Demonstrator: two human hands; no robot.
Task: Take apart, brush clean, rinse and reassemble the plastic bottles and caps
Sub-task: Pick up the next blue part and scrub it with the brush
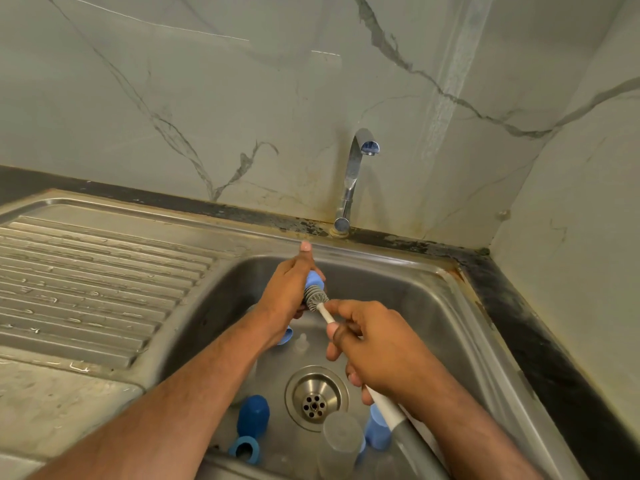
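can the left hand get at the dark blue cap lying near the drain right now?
Probably not as is: the left hand is gripping a light blue piece being brushed. The dark blue cap lies uncovered under the left forearm, so the path looks free once it lets go.

a steel sink (433,292) holds a dark blue cap (252,415), a blue ring (244,448) and a clear cup (341,441).

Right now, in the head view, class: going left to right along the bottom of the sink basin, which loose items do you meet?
Blue ring → dark blue cap → drain strainer → clear cup → light blue cap.
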